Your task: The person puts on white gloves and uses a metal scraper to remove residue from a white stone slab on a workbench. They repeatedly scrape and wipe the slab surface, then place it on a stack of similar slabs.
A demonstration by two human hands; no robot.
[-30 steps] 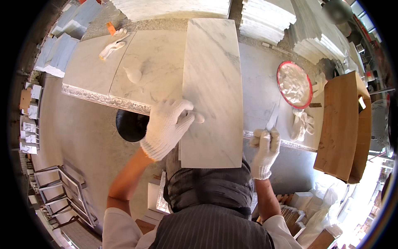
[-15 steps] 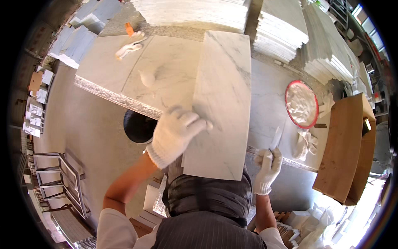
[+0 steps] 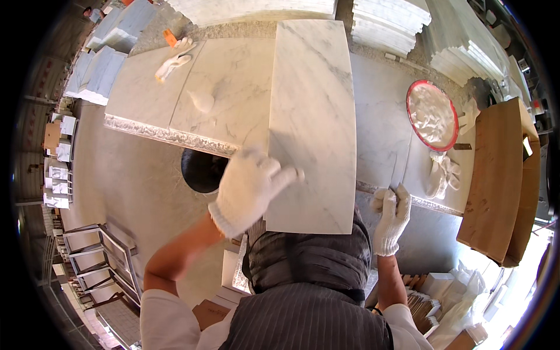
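Observation:
A long white marble slab (image 3: pixel 315 116) with grey veins lies across other slabs on the work surface, its near end by my head. My left hand (image 3: pixel 246 189), in a white knit glove, is over its left edge, slightly blurred. The fingers of that hand are stretched out toward the slab's middle and hold nothing I can see. Right of the slab, my gloved right hand (image 3: pixel 392 224) is closed in a pinch near the table's front edge. It grips a thin flat blade, which barely shows now but was plainer half a second ago.
A red-rimmed basin (image 3: pixel 433 115) of white paste stands at the right, near a spare glove (image 3: pixel 443 175) and a cardboard box (image 3: pixel 496 181). At the far left lie an orange-handled tool (image 3: pixel 170 38) and another glove (image 3: pixel 172 67). A white lump (image 3: pixel 201 100) sits on the left slab.
The view has shifted a little. The blade in my right hand has turned and is now hard to see. My left hand stays over the slab's left edge, its fingers moving slightly.

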